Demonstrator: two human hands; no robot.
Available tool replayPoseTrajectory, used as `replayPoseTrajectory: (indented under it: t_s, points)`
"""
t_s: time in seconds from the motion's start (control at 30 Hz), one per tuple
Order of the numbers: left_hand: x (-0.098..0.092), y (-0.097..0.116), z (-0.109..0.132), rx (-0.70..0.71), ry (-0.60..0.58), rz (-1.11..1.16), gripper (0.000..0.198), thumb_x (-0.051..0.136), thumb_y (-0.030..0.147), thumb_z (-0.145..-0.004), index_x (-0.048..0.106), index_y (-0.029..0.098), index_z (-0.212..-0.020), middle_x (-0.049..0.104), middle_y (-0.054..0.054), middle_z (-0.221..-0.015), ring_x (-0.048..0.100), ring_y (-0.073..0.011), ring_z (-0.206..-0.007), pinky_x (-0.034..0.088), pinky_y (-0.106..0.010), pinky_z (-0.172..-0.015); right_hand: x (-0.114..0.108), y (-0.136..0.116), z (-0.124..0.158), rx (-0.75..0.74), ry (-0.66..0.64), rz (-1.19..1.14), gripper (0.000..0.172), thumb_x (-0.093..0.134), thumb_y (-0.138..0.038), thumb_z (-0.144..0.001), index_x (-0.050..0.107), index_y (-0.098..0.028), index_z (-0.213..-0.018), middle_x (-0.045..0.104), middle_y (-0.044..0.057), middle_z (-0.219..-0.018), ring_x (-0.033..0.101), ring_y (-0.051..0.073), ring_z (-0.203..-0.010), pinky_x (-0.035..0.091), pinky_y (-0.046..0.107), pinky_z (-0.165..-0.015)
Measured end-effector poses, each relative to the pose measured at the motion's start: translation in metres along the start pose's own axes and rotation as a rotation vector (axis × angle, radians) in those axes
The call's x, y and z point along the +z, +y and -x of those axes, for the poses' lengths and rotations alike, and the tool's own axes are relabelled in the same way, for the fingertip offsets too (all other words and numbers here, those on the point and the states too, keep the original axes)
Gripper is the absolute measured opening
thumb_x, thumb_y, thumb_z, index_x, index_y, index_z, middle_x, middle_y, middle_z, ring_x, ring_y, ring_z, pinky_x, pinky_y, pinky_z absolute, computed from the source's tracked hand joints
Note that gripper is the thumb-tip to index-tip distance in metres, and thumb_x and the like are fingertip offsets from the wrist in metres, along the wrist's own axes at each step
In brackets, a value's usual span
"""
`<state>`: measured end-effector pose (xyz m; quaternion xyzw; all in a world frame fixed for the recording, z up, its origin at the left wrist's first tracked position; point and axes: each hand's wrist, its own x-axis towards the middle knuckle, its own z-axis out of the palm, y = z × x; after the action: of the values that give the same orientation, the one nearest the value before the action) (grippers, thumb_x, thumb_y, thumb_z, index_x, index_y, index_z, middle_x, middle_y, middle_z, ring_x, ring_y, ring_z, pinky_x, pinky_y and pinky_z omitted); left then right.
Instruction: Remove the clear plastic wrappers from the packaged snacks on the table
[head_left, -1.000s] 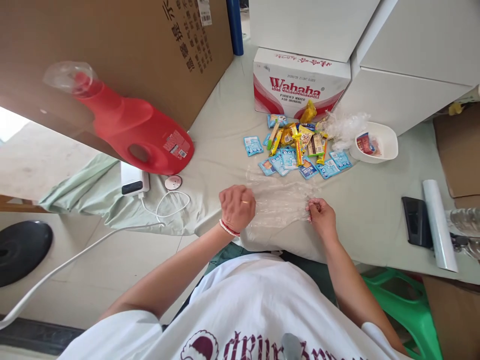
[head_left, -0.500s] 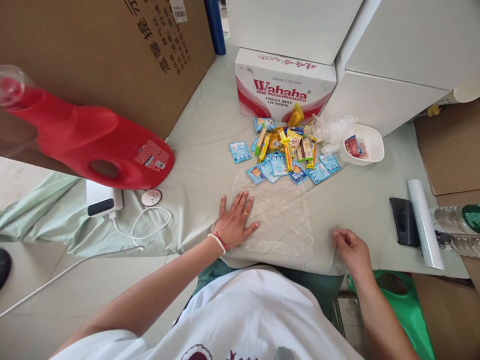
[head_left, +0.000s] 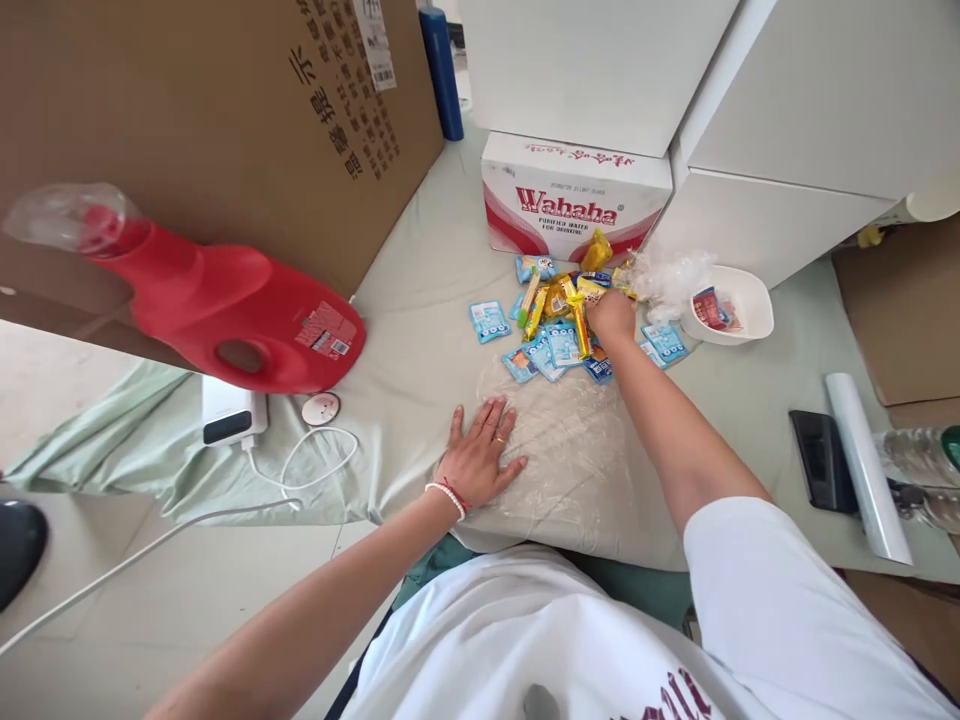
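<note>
My left hand (head_left: 484, 455) lies flat with fingers spread on the table, at the left edge of a clear plastic sheet or bag (head_left: 570, 450). My right hand (head_left: 611, 318) is in the heap of small wrapped snacks, its fingers curled down among them; what they grip is hidden. Near it lie a yellow snack stick (head_left: 580, 325), blue-and-white packets (head_left: 562, 345) and a dark blue packet (head_left: 598, 368). One light-blue packet (head_left: 490, 321) lies apart at the heap's left.
A Wahaba-style white and red carton (head_left: 577, 205) stands behind the heap. To its right are crumpled clear plastic (head_left: 667, 275) and a white tub (head_left: 731, 330) with red packets. A red jug (head_left: 255, 320), power bank (head_left: 232, 410), black phone-like object (head_left: 821, 460) and white roll (head_left: 868, 470) flank the area.
My right hand has moved from the near right of the table forward and left into the snack heap. My left hand stays flat on the table. The view has shifted slightly.
</note>
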<state>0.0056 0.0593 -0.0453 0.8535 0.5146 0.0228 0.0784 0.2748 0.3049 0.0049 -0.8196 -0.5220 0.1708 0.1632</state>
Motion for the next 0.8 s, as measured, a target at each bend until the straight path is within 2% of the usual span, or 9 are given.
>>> replayPoseTrajectory:
  t_s: [0.07,0.17,0.27,0.33,0.37,0.47,0.53,0.67,0.8]
  points:
    - [0.000,0.000,0.000,0.002,0.004,0.007,0.080,0.034,0.065,-0.103,0.029,0.018,-0.167,0.021,-0.015,-0.175,0.023,-0.0332,-0.162,-0.002,-0.066,-0.130,0.007,-0.001,-0.002,0.001,-0.007,-0.033,0.038,0.069,-0.040,-0.089,0.075,-0.013,-0.115,0.073,0.023,-0.118,0.068,0.034,-0.106,0.051,0.043,-0.085]
    - [0.000,0.000,0.000,0.003,0.002,0.022,0.080,0.034,0.066,-0.103,0.030,0.017,-0.166,0.021,-0.016,-0.175,0.023,-0.0334,-0.162,-0.004,-0.066,-0.129,0.004,0.014,0.000,-0.037,0.008,-0.116,0.033,0.061,-0.041,-0.093,0.074,-0.015,-0.108,0.076,0.017,-0.106,0.068,0.027,-0.093,0.052,0.038,-0.081]
    - [0.000,0.000,0.000,-0.002,-0.005,0.036,0.080,0.033,0.066,-0.103,0.030,0.016,-0.166,0.020,-0.017,-0.175,0.023,-0.0335,-0.162,-0.005,-0.067,-0.129,-0.017,0.044,0.016,-0.083,0.153,-0.192,0.037,0.056,-0.047,-0.095,0.065,-0.015,-0.113,0.072,0.015,-0.115,0.065,0.023,-0.098,0.052,0.036,-0.086]
    - [0.000,0.000,0.000,-0.001,-0.005,0.036,0.080,0.033,0.065,-0.103,0.030,0.017,-0.166,0.019,-0.017,-0.175,0.022,-0.0335,-0.162,-0.005,-0.067,-0.129,-0.036,0.065,0.039,-0.129,0.239,-0.279,0.037,0.057,-0.050,-0.094,0.059,-0.018,-0.113,0.067,0.014,-0.121,0.064,0.023,-0.104,0.053,0.036,-0.087]
    - [0.000,0.000,0.000,0.001,-0.004,0.033,0.080,0.034,0.065,-0.103,0.029,0.017,-0.166,0.019,-0.017,-0.175,0.023,-0.0337,-0.162,-0.005,-0.067,-0.129,-0.044,0.074,0.056,-0.176,0.229,-0.361,0.036,0.059,-0.050,-0.092,0.056,-0.020,-0.112,0.067,0.012,-0.119,0.065,0.023,-0.103,0.054,0.036,-0.085]
    - [0.000,0.000,0.000,0.005,-0.002,0.022,0.079,0.036,0.064,-0.102,0.029,0.018,-0.167,0.020,-0.017,-0.175,0.024,-0.0350,-0.162,-0.002,-0.067,-0.129,-0.061,0.087,0.116,-0.386,-0.054,-0.539,0.032,0.066,-0.047,-0.087,0.050,-0.024,-0.104,0.069,0.005,-0.105,0.067,0.021,-0.091,0.055,0.033,-0.077]
    - [0.000,0.000,0.000,0.004,0.002,0.017,0.080,0.038,0.064,-0.102,0.029,0.018,-0.167,0.021,-0.017,-0.175,0.024,-0.0358,-0.162,0.000,-0.068,-0.129,-0.060,0.081,0.157,-0.542,-0.245,-0.472,0.024,0.066,-0.038,-0.087,0.049,-0.025,-0.098,0.070,0.005,-0.107,0.067,0.020,-0.092,0.055,0.033,-0.080]
    - [0.000,0.000,0.000,0.007,0.012,0.004,0.079,0.038,0.061,-0.103,0.029,0.015,-0.166,0.021,-0.018,-0.175,0.024,-0.0353,-0.162,0.001,-0.068,-0.129,-0.036,0.058,0.214,-0.820,-0.358,-0.045,0.018,0.063,-0.017,-0.088,0.057,-0.021,-0.104,0.068,0.012,-0.124,0.061,0.027,-0.113,0.051,0.041,-0.097]
    - [0.001,-0.001,0.000,0.014,0.019,-0.006,0.078,0.041,0.056,-0.102,0.028,0.015,-0.167,0.021,-0.018,-0.174,0.025,-0.0354,-0.162,0.001,-0.068,-0.129,-0.019,0.056,0.232,-0.953,-0.477,0.265,0.029,0.071,-0.031,-0.092,0.066,-0.018,-0.118,0.059,0.015,-0.145,0.054,0.033,-0.123,0.049,0.048,-0.098]
